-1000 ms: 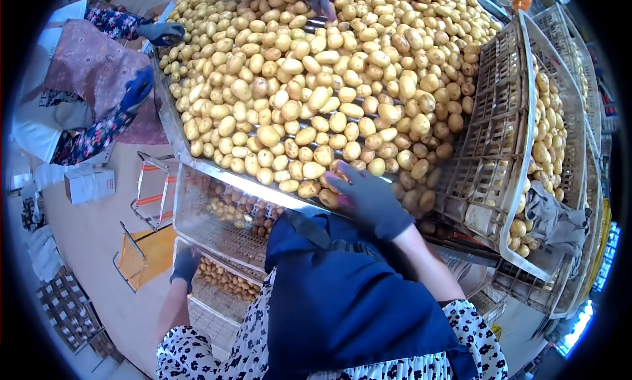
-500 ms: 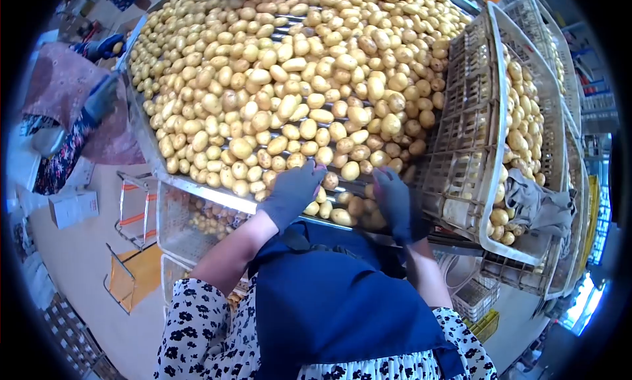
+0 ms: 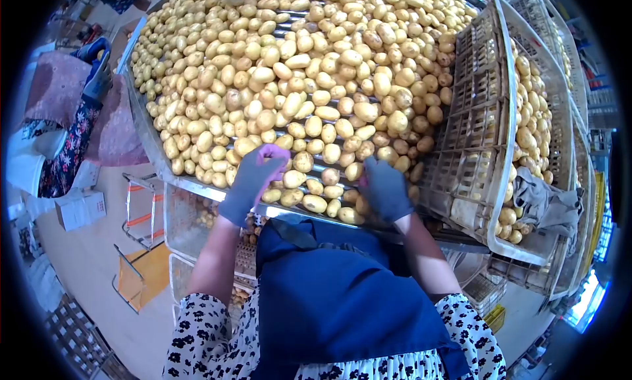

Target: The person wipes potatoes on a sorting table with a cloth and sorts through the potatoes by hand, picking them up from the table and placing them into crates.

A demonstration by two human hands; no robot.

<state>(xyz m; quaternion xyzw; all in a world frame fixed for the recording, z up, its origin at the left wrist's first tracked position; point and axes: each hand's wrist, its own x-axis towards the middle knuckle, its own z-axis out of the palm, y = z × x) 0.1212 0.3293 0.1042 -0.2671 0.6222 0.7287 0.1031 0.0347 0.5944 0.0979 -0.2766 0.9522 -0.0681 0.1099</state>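
Curled fingers are showing on the left hand (image 3: 255, 184) and the right hand (image 3: 386, 188); whether either is gripping a potato, I cannot tell.
Compared with half a second ago, the hands are standing farther apart, so more potatoes (image 3: 291, 104) are lying uncovered between them, along the near edge of the table (image 3: 191, 185). Both hands are now working there, whereas a second ago the left was reaching down beside a lower crate (image 3: 182, 272).
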